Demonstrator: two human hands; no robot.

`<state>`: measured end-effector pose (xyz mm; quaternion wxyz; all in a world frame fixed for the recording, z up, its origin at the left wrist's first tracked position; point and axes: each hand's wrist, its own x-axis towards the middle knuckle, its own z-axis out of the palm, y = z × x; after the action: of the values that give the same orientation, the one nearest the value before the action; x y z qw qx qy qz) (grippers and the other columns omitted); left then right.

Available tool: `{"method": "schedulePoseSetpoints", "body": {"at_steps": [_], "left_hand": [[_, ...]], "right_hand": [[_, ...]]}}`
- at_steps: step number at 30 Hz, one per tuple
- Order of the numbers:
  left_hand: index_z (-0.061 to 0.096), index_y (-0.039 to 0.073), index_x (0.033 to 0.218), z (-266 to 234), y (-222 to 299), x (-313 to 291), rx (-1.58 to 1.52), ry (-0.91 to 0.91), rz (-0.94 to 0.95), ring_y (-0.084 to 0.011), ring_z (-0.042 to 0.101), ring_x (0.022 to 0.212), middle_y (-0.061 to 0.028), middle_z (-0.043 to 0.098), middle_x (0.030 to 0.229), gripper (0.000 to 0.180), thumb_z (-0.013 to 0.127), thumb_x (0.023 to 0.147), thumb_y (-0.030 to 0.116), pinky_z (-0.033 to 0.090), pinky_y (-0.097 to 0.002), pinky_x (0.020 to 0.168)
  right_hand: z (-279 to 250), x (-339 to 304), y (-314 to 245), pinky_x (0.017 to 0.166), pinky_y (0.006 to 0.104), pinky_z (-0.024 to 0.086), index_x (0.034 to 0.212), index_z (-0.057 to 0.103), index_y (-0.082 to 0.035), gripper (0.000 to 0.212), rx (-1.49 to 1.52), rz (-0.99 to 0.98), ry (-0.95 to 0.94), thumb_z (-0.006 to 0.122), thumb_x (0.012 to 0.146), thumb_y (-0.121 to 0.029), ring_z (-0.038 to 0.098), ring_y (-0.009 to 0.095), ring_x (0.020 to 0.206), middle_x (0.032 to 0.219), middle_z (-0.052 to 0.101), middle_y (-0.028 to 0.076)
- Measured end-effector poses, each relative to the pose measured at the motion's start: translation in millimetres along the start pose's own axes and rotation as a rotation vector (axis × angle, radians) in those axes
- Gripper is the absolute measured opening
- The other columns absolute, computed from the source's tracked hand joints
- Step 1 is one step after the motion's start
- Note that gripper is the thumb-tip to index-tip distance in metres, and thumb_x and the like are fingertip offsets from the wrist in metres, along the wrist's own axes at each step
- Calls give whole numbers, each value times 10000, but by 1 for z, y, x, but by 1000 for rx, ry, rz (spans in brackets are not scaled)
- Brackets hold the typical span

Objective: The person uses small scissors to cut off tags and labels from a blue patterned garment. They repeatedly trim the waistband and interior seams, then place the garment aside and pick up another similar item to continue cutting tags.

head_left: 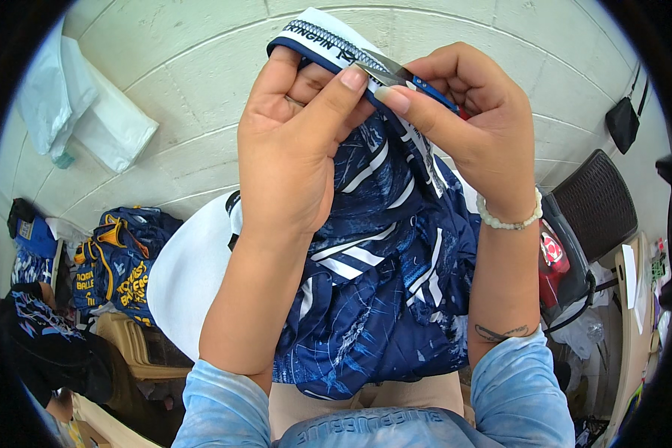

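My left hand (287,153) is raised near the wall, its fingers closed on the white and navy band (313,28) of a garment. My right hand (481,123) grips a small pair of thread snips (434,95) with blue on the handles. The metal blades lie against the band's edge, right by my left thumb. Whether they are cutting a thread cannot be made out. Below the band, the navy patterned garment (381,299) with white stripes hangs in folds down to my lap.
A white rounded surface (183,272) shows behind the garment. White plastic bags (75,104) hang on the pale block wall (201,82). Navy and yellow garments (131,257) are piled at left, near a person in dark clothes (60,343). A dark woven chair (597,201) stands at right.
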<state>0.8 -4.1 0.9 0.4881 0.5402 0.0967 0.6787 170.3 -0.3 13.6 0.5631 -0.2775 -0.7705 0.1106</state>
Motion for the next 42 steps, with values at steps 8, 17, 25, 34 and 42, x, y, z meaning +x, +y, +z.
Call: {"method": "schedulePoseSetpoints", "body": {"at_steps": [8,17,25,34,42], "left_hand": [[532,12,1196,2,0,-1,14,-3,12,-116,642,928,-57,655,1033,288,611,920,24,547,-251,805],[569,22,1133,4,0,-2,24,39,12,-100,645,878,-37,666,963,241,643,904,34,546,-250,790],[539,36,1120,3,-6,2,16,60,-37,-108,650,854,-37,669,925,260,662,890,33,544,-258,786],[489,49,1119,-13,-15,9,-23,167,-33,-158,621,977,-76,617,1068,270,640,897,25,527,-301,876],[553,-34,1097,-26,-16,13,-187,421,19,-219,621,1012,-115,624,1068,235,609,941,133,522,-365,926]], "right_hand": [[-3,0,-2,670,151,465,967,630,21,186,-13,18,-12,746,837,-46,606,44,775,847,664,31],[1,0,-3,618,144,436,950,641,6,141,11,39,22,716,874,-87,572,24,722,822,648,17],[4,5,1,586,159,370,968,634,-32,210,315,203,62,704,895,-216,470,6,658,732,560,-49],[-16,1,13,552,195,349,808,645,-54,211,129,304,-143,791,797,-206,471,22,657,684,544,-56],[-98,-16,22,573,206,295,781,567,-71,187,242,209,-44,743,788,-131,421,42,648,709,499,-40]]}}
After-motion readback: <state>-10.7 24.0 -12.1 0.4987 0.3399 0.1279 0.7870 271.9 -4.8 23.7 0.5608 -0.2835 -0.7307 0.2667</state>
